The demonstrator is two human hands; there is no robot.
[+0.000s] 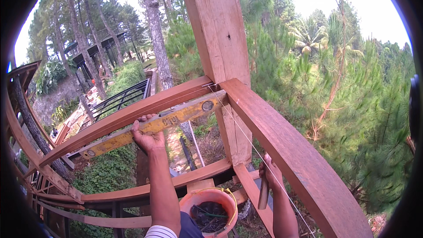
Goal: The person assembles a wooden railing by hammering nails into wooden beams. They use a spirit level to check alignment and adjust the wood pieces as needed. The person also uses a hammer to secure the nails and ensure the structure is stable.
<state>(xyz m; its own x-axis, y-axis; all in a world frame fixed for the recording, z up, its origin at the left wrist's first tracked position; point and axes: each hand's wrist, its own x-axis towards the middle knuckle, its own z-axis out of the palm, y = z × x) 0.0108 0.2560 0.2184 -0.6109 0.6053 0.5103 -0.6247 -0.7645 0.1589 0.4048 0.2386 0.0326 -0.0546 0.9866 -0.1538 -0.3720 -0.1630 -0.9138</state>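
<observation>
A long yellow spirit level (176,118), worn and smudged, is gripped by my left hand (149,136), its fingers wrapped over the top edge. The level lies along the underside of the left wooden rail (119,118), and its right end reaches close to the thick wooden post (224,31). Below the right wooden rail (282,128), my right hand (272,176) is closed round a wooden tool handle (263,194) pointing downward; the rest of that tool is hidden. A thin white string (246,136) runs from the rail joint down past my right wrist.
An orange bucket (185,200) with dark contents and a yellow handle stands below, between my forearms. Lower wooden beams (154,187) cross beneath the rails. Curved wooden framing (22,136) continues at the left. Beyond, a slope with trees drops away.
</observation>
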